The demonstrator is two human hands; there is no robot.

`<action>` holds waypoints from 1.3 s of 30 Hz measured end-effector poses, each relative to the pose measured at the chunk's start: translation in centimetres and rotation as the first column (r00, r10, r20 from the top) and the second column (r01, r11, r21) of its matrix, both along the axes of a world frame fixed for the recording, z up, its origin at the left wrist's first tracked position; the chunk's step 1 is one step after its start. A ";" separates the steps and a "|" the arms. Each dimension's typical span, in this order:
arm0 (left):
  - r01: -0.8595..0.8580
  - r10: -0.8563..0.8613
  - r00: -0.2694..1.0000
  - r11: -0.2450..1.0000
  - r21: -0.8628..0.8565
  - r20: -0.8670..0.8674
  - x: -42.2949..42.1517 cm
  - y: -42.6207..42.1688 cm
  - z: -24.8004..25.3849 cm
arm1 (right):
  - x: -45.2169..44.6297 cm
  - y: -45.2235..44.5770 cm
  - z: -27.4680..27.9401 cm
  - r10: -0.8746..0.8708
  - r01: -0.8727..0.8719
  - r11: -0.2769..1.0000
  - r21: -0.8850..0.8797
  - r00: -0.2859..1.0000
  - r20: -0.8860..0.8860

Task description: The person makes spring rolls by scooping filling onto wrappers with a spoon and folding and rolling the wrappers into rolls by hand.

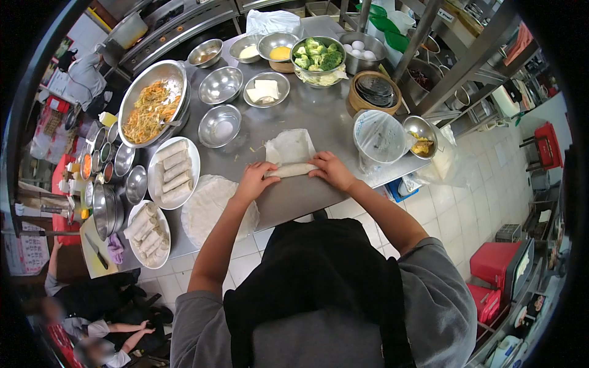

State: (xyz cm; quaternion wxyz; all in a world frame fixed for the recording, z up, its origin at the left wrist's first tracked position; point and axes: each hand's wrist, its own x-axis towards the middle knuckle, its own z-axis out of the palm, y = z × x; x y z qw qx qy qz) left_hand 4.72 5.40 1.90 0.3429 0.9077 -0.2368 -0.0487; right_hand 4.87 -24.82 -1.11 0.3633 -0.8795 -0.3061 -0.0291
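A partly rolled wrapper (292,170) lies on the steel table before me, its unrolled flap (288,145) spread out beyond the roll. My left hand (256,178) grips the left end of the roll, thumb on the near side and fingers over the top. At the right end, my right hand (332,170) holds it the same way. Left of my left hand is a round stack of pale wrappers (215,208). Finished rolls (177,166) lie on an oval white plate, and more rolls (148,235) sit on a second plate nearer me.
A large bowl of shredded filling (152,110) stands at the back left. Metal bowls, broccoli (318,55), eggs (358,50) and a plastic-covered tub (379,140) line the far and right sides. A knife (97,253) lies at the left. Other people are at the left.
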 end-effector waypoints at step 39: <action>0.045 -0.039 0.988 0.998 -0.037 0.152 0.5 -5.3 -1.0 | 2.5 -0.3 0.2 -0.084 0.087 0.996 0.025 0.992 -0.097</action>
